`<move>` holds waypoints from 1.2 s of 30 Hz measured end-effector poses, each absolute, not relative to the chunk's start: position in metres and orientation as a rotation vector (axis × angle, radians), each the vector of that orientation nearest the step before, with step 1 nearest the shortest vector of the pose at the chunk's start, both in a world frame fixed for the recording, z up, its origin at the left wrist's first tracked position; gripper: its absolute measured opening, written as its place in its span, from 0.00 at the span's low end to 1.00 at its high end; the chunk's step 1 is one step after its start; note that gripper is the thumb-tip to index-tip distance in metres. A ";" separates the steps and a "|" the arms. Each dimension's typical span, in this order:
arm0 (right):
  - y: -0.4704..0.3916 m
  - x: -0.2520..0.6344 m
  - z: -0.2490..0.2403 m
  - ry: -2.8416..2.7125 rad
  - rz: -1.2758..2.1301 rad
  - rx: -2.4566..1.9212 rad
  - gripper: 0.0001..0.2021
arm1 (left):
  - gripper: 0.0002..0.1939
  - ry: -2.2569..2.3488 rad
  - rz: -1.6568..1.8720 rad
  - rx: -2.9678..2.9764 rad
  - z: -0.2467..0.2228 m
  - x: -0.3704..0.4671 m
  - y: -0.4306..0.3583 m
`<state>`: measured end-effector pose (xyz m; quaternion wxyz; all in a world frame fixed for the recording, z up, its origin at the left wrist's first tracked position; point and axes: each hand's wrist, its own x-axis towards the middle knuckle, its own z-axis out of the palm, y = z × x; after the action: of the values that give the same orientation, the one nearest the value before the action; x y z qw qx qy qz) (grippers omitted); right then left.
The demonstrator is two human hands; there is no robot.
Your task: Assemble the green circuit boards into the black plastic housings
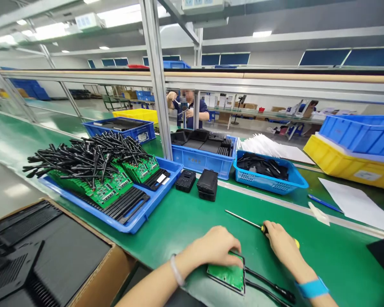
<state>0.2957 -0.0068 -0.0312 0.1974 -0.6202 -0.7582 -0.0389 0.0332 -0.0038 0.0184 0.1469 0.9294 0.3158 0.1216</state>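
The left hand (220, 245) is bent over a green board (225, 276), which lies in a shallow black casing (244, 286), just under these fingers and on their near side. The fingers touch the board, but I cannot tell whether they grip it or only press on it. Two black cables (265, 280) go out from the casing to the right of the left fingers and pass on the near side of the right ones. The right hand (281, 243) has its fingers wrapped about the handle of a screwdriver (243, 218); the shaft points leftward from them, beyond the left fingers, over the table (179, 226). Whether this tool is lifted or lies flat, I cannot tell.

In my judgement, the step in hand is to steady the board in its casing while the screwdriver is taken up. Its tip is apart from the board, so the next move would probably call for turning the shaft back toward it, with the left fingers leaving room and keeping the casing firm. Farther beyond the left fingers stand two black boxes (207, 185); to their left, a blue tray (132, 228) carries more boards (113, 187).
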 end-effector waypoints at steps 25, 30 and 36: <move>-0.098 0.220 -0.020 -0.965 1.693 -1.249 0.12 | 0.24 1.053 1.323 1.059 0.039 -0.020 0.047; -0.094 0.227 -0.003 -0.399 1.956 -0.846 0.18 | 0.24 0.750 1.206 0.751 0.026 -0.026 -0.002; -0.090 0.221 0.025 -0.539 2.057 -0.703 0.32 | 0.34 0.396 0.994 0.453 0.015 0.000 -0.036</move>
<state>0.2214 -0.0903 0.0250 0.4357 -0.2825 -0.2165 0.8268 -0.0003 -0.0357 0.0149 0.8360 0.2139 0.1872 0.4694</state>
